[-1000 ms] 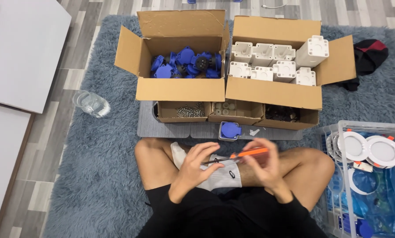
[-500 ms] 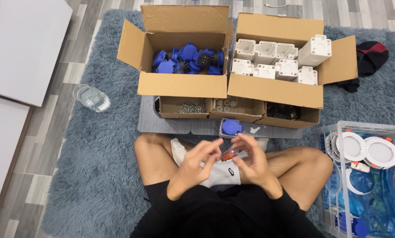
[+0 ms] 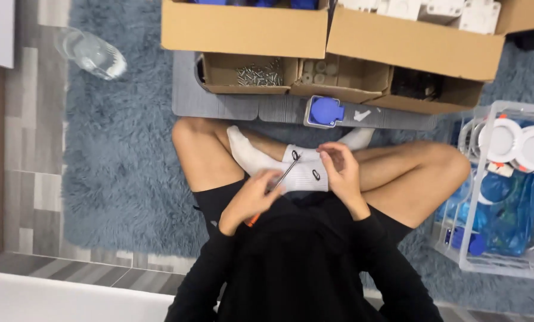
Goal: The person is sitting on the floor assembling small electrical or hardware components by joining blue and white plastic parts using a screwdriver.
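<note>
Our left hand [image 3: 249,200] grips a screwdriver [image 3: 282,179], orange handle low, tip toward the right hand [image 3: 340,170]. Right fingers pinch something small, hidden. One blue socket [image 3: 325,111] sits on the grey board [image 3: 219,101]; screws [image 3: 258,74] remain boxed. Early going, we judge.

Two large cardboard boxes [image 3: 246,28], three small trays [image 3: 249,74]

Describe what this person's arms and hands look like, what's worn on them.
Both arms are covered by long black sleeves reaching the wrists. The left hand and right hand are bare: no gloves, and no rings or watch that I can make out.
</note>
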